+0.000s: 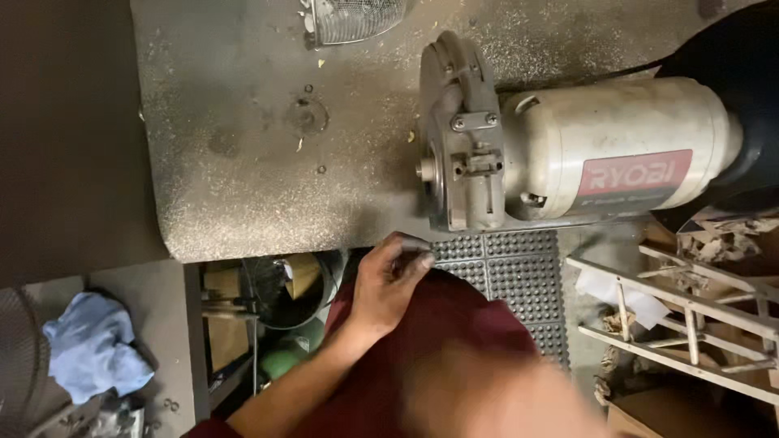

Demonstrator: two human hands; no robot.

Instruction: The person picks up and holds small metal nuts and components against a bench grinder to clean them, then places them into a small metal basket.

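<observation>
My left hand (391, 284) reaches up from the lower left to the front edge of the dusty grey workbench (243, 162). Its grimy fingers are curled and pinched on a small grey piece (408, 241) right at that edge. Just above and to the right stands a bench grinder (568, 154) with a cream motor body, a red label and a grey metal wheel guard (458, 138). A blurred skin-coloured shape (487, 397) at the bottom right looks like my right arm or hand; its fingers cannot be made out. Dark red clothing (454, 324) lies beneath both.
A wire-mesh guard (353, 16) sits at the bench's far edge. Under the bench are a dark bucket (284, 288) and a green object (282, 361). A blue rag (93, 345) lies lower left, a black rubber mat (515, 272) on the floor, a white metal rack (690, 324) at right.
</observation>
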